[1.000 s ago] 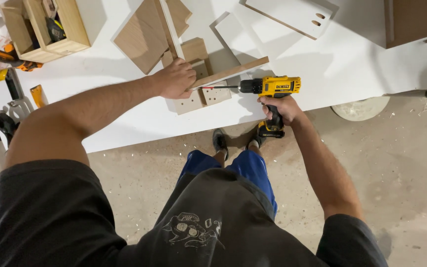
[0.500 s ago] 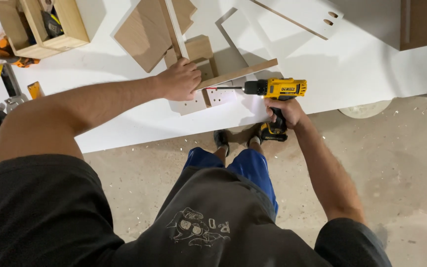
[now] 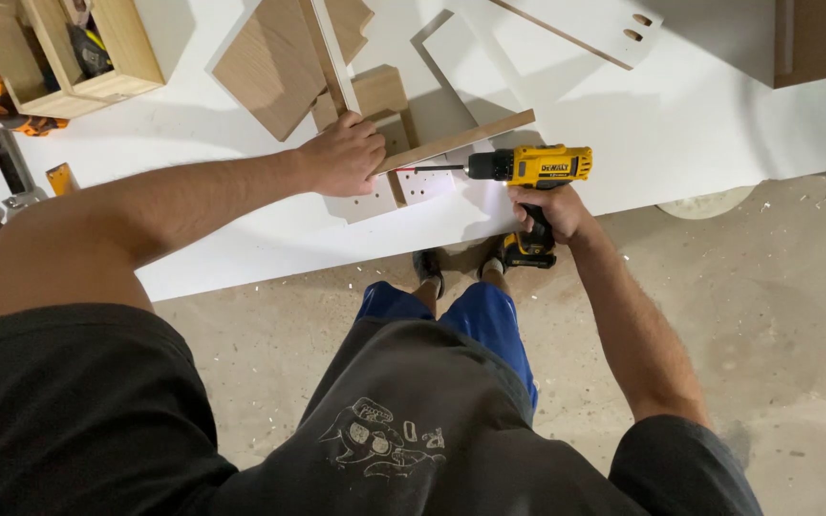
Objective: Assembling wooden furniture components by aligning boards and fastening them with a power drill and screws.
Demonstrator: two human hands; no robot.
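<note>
Bracing the thin board (image 3: 456, 141) on the white counter (image 3: 680, 124) with your left hand (image 3: 344, 153), fingers pressed flat, your right hand (image 3: 545, 206) wraps the yellow drill (image 3: 532, 167); stiff, light wood, heavy tool, grip its handle.

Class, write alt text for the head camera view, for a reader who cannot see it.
Seen from above, a person's right hand aims a yellow cordless drill sideways at a wooden panel edge, while the left hand presses it down on a white worktable. Wood offcuts lie behind.
</note>
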